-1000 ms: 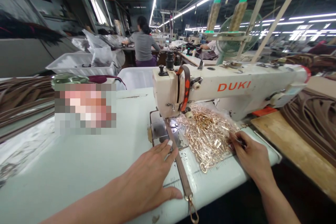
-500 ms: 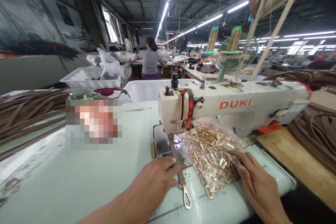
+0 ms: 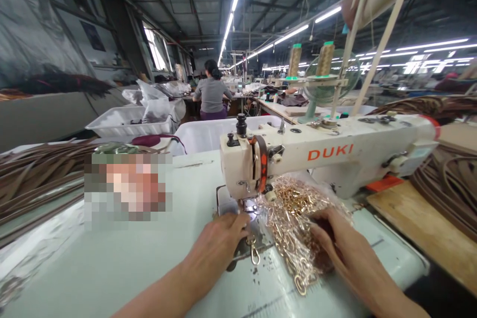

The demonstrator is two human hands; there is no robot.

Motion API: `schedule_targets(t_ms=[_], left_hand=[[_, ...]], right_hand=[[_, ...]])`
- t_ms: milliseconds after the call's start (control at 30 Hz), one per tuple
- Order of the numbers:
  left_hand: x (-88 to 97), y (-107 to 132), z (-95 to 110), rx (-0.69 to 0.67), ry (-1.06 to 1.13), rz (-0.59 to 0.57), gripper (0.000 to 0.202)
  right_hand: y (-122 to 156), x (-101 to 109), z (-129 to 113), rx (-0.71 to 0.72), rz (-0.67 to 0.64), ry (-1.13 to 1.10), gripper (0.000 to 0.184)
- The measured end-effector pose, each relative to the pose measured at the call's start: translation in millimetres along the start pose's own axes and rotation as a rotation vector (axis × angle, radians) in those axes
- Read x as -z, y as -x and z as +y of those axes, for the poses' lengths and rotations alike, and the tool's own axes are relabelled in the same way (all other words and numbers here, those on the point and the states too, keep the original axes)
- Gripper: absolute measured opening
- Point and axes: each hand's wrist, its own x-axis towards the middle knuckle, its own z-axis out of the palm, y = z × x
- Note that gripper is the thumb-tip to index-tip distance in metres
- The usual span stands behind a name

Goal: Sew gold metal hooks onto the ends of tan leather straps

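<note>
A white DUKI sewing machine [image 3: 328, 154] stands on the pale table [image 3: 112, 263]. My left hand [image 3: 219, 243] lies by the needle plate, fingers curled on the end of a brown strap [image 3: 240, 248] whose gold clasp [image 3: 255, 256] sticks out beside my fingers. My right hand [image 3: 343, 248] rests on a clear bag of gold metal clasps [image 3: 294, 213] under the machine arm, fingers bent over it; I cannot make out anything held in them.
Bundles of brown straps lie at the left [image 3: 33, 174] and right [image 3: 447, 179]. A wooden board [image 3: 417, 223] sits at the right. White bins [image 3: 201, 134] stand behind the table. Another person [image 3: 211, 92] works farther back. Thread cones [image 3: 324, 59] stand above the machine.
The strap has run toward the needle, so only its end and clasp remain near my left hand. My left hand followed it forward. My right hand slid left over the bag of clasps.
</note>
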Motion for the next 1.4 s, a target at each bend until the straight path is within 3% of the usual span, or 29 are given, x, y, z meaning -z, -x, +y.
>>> schedule_targets(t_ms=[167, 367, 667, 833, 967, 1067, 1200, 1300, 1400], left_hand=[[-5.6, -8, 1, -0.165, -0.238, -0.079, 0.019], [-22.4, -1, -3, -0.027, -0.219, 0.039, 0.017], [-23.7, 1, -2, 0.019, -0.189, 0.091, 0.018], [-21.3, 5, -4, -0.029, -0.135, 0.126, 0.021], [-13.4, 14, -4, -0.126, -0.036, 0.085, 0.016], [-8.0, 15, -4, -0.122, -0.031, 0.02, 0.016], [-2.8, 10, -7, -0.103, -0.008, 0.02, 0.022], [-1.3, 4, -13, -0.082, 0.016, 0.01, 0.021], [-4.7, -1, -21, -0.07, 0.017, 0.029, 0.022]], right_hand=[[-32, -4, -34, 0.144, -0.165, 0.061, 0.02], [-52, -20, -57, 0.321, -0.251, 0.154, 0.014], [-60, -36, -71, 0.421, -0.245, 0.202, 0.013], [-65, -35, -70, 0.476, -0.273, 0.198, 0.016], [-68, -33, -55, 0.346, -0.175, 0.199, 0.029], [-70, -33, -47, 0.295, -0.166, 0.103, 0.036], [-70, -37, -49, 0.36, -0.26, 0.005, 0.015], [-70, -42, -53, 0.407, -0.319, 0.012, 0.042], [-71, -46, -53, 0.406, -0.326, 0.058, 0.052]])
